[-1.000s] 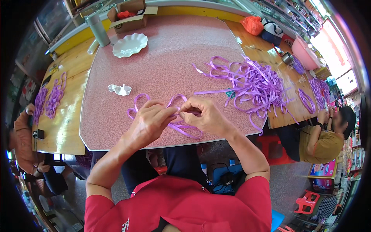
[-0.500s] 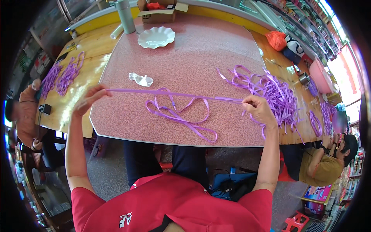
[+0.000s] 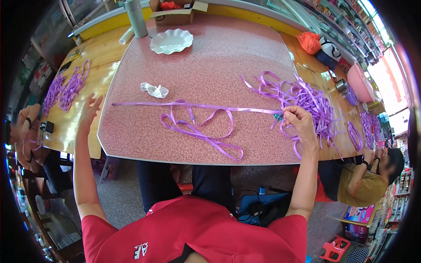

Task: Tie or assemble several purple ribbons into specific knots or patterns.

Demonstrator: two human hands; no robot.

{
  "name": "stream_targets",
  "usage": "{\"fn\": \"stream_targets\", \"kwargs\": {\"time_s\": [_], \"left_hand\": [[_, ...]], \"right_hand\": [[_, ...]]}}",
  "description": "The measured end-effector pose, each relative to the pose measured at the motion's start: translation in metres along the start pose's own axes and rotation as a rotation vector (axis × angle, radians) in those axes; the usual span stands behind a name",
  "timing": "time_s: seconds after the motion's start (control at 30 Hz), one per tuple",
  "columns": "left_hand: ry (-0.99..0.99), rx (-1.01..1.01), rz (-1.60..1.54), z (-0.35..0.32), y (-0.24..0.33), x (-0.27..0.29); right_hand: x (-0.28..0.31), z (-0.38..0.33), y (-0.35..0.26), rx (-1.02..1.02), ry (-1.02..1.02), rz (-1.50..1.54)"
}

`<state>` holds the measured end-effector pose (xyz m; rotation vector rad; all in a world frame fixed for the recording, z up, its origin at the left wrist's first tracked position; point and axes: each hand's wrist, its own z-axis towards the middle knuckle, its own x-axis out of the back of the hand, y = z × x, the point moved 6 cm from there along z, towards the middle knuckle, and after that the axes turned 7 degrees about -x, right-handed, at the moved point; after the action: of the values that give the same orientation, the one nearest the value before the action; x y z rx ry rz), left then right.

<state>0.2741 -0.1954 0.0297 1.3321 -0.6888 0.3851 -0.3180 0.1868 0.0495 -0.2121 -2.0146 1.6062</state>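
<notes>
A long purple ribbon (image 3: 197,106) stretches nearly straight across the pink speckled table mat. Its right part is pinched between the thumb and fingers of my right hand (image 3: 300,122). Something small and teal (image 3: 278,116) shows just beside those fingertips; I cannot make out what it is. My left hand (image 3: 90,114) is raised at the mat's left edge, fingers apart and holding nothing, a short way from the ribbon's free left end. Below the straight stretch lies a looped purple ribbon (image 3: 201,136). Right behind my right hand sits a tangled heap of purple ribbons (image 3: 313,103).
A crumpled white tissue (image 3: 154,90) lies on the mat (image 3: 210,70). Farther back are a scalloped white plate (image 3: 171,41), a pale green bottle (image 3: 137,19) and a cardboard box (image 3: 174,16). More ribbons (image 3: 72,90) lie at left. People sit at both sides.
My left hand has let go of the ribbon's left end and moved away to the left. The ribbon now lies on the mat there. My right hand still pinches it.
</notes>
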Motion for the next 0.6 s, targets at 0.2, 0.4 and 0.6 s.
{"fn": "stream_targets", "kwargs": {"time_s": [0.2, 0.4, 0.6], "left_hand": [[-0.257, -0.373, -0.448, -0.053, 0.097, -0.102], [-1.128, -0.621, -0.769, -0.21, 0.253, -0.241], [-0.948, -0.132, -1.54, -0.206, 0.304, -0.274]], "right_hand": [[-0.05, -0.035, -0.056, 0.071, -0.004, 0.196], [-0.091, -0.06, -0.089, 0.178, 0.025, 0.389], [-0.113, -0.081, -0.084, 0.262, 0.061, 0.287]]}}
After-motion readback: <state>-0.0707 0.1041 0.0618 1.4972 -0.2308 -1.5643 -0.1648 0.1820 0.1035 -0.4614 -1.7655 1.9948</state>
